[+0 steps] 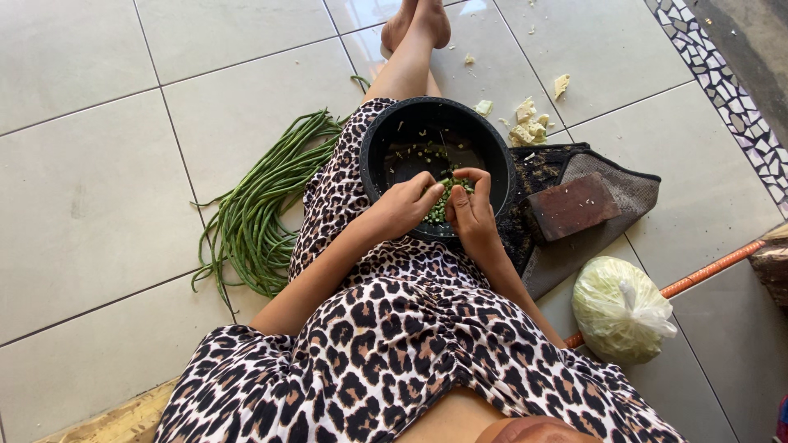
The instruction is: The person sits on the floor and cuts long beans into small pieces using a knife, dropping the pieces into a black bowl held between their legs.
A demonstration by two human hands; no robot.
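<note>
We see the left hand (404,205) and right hand (474,215) meeting over a round black bowl (384,139) resting on the lap, fingertips of both pinched together on short green bean pieces (442,203). More chopped bits lie scattered in the bowl. A bundle of long, slender green beans (254,213) sprawls on the glossy tile floor (90,189) beside the left leg. To the right lie a reddish brick (573,205) on a dark mat (632,190) and a cabbage in a knotted clear bag (620,308).

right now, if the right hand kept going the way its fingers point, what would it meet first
The right hand points up-frame over the bowl. It would likely meet the bean pieces it pinches, then the black bowl's far wall; depth is unclear.
</note>
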